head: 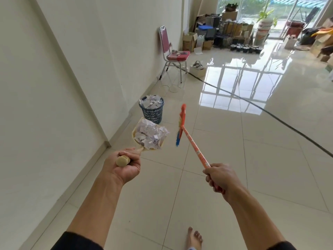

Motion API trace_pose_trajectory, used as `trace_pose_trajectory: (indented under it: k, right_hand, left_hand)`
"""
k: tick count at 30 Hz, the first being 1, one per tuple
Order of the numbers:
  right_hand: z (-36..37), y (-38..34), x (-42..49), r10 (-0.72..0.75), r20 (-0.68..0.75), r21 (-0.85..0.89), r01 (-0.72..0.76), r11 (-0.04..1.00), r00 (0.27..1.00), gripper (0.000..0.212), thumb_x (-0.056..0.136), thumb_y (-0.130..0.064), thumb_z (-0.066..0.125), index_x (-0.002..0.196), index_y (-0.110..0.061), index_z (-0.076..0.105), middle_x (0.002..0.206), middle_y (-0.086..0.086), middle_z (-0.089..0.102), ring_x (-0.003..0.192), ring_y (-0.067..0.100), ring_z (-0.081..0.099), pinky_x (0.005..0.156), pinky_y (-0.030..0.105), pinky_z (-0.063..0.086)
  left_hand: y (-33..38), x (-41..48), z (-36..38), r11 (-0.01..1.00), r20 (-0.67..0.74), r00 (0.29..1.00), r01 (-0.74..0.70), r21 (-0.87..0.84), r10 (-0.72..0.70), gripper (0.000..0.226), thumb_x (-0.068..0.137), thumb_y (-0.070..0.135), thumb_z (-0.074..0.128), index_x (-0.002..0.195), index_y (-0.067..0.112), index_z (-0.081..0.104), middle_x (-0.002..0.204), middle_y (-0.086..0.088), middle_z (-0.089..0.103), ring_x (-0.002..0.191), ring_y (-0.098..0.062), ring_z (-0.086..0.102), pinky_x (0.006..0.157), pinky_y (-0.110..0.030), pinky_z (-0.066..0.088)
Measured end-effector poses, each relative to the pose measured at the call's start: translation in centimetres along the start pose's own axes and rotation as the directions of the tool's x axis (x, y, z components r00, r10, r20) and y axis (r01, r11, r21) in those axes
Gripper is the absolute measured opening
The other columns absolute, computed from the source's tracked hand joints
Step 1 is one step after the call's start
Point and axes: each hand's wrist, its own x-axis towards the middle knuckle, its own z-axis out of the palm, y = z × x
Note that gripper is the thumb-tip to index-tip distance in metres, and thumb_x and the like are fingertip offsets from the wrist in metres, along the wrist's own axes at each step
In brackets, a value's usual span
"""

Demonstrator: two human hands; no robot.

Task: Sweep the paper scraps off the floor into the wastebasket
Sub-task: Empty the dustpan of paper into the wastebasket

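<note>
Glossy tiled floor (234, 159), white wall (54, 69), wastebasket (152, 110) beside it

The left hand (124, 164) grips the round handle of a cream plastic dustpan (139, 137), held off the floor and heaped with crumpled white paper scraps (150, 135). The right hand (219, 178) grips the orange handle of a broom (182, 123) with blue and multicoloured bristles, its head raised clear of the glossy cream tiled floor (234, 141). Beyond the left hand, just past the dustpan, stands a dark blue lattice plastic wastebasket (152, 110) beside the wall, holding more scraps. Farther off stands a pink-cushioned metal chair (173, 53). A black cable (270, 114) crosses the floor beyond the right hand. A bare foot (194, 238) shows below the hands.
</note>
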Motion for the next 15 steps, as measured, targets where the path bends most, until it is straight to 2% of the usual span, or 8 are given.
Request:
trace_pose_trajectory:
  k: [2,5,10,12,15]
  right_hand:
    - [-1.1,-5.2,6.8,-0.005,0.041,-0.027,0.006,1.0,0.999,0.013,0.094,-0.003,0.055,0.099,-0.002,0.067,0.068,0.008,0.055,0.052,0.014,0.044,0.041,0.023,0.036]
    - [-1.8,-11.1,14.4,-0.011,0.023,-0.053,0.012,0.999,1.0,0.011,0.094,-0.003,0.057,0.098,-0.001,0.068,0.068,0.008,0.055,0.048,0.013,0.044,0.039,0.022,0.035]
    - [-1.5,-20.7,25.8,-0.045,0.07,-0.083,0.05,0.995,0.997,0.011,0.095,-0.005,0.059,0.103,-0.002,0.067,0.071,0.008,0.056,0.05,0.012,0.046,0.037,0.019,0.036]
    - [-0.9,-24.1,30.7,-0.066,0.064,-0.1,0.072,0.992,0.996,0.011,0.095,-0.005,0.059,0.1,-0.003,0.067,0.069,0.007,0.055,0.05,0.013,0.045,0.037,0.02,0.036]
    - [0.0,-29.1,38.0,-0.079,0.061,-0.116,0.086,0.99,0.995,0.01,0.094,-0.005,0.06,0.097,-0.003,0.069,0.068,0.007,0.055,0.05,0.013,0.045,0.038,0.021,0.036]
  left_hand:
    - [1.5,5.2,5.3,1.0,0.009,1.0,-0.011,-0.006,0.011,0.029,0.08,-0.008,0.041,0.099,0.014,0.045,0.042,0.006,0.036,0.027,-0.004,0.038,0.029,-0.016,0.036]
    - [3.5,10.5,10.7,0.998,-0.004,0.998,-0.066,-0.025,0.066,0.032,0.078,-0.009,0.041,0.1,0.015,0.044,0.042,0.005,0.036,0.026,-0.005,0.038,0.028,-0.017,0.035]
    - [9.4,20.8,18.4,0.99,-0.055,0.989,-0.133,0.047,0.135,0.042,0.081,-0.009,0.043,0.12,0.006,0.044,0.055,0.008,0.038,0.028,-0.003,0.038,0.029,-0.015,0.036]
    - [12.1,25.7,21.4,0.982,-0.065,0.986,-0.146,0.12,0.155,0.031,0.083,-0.008,0.044,0.111,0.005,0.046,0.056,0.009,0.037,0.028,-0.003,0.038,0.03,-0.014,0.035]
    - [16.4,32.9,25.3,0.971,-0.07,0.985,-0.139,0.196,0.155,0.01,0.098,0.0,0.042,0.097,0.009,0.046,0.047,0.007,0.037,0.027,-0.003,0.037,0.029,-0.013,0.034]
